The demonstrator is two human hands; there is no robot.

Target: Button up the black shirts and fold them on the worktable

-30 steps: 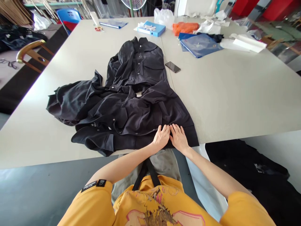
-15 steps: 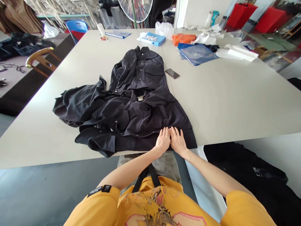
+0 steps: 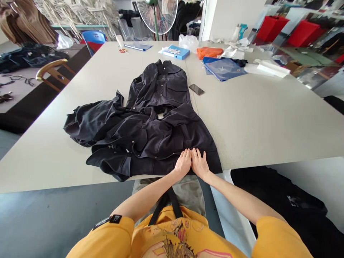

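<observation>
A dark jacket (image 3: 161,136) lies spread on the pale table, its lower part along the front edge. Both hands rest on it near its right-hand end, side by side at the thumbs. My left hand (image 3: 184,162) lies palm down with its fingers stretched over the cloth. Beside it, my right hand (image 3: 199,162) presses on the same fabric, fingers extended. A second dark buttoned garment (image 3: 172,86) adjoins the jacket at the back, and bunched dark cloth (image 3: 94,116) lies to the left. Where one piece of cloth ends and another begins is partly unclear.
A phone (image 3: 196,89) lies right of the garments. Farther back are a blue box (image 3: 176,52), an orange bundle (image 3: 209,52), blue folders (image 3: 225,68) and scissors (image 3: 123,51). A wooden chair (image 3: 55,73) stands left; dark cloth (image 3: 279,200) fills a white container below right.
The hands have shifted slightly left along the jacket's lower part. The camera view has tilted a little, so the table appears lower.
</observation>
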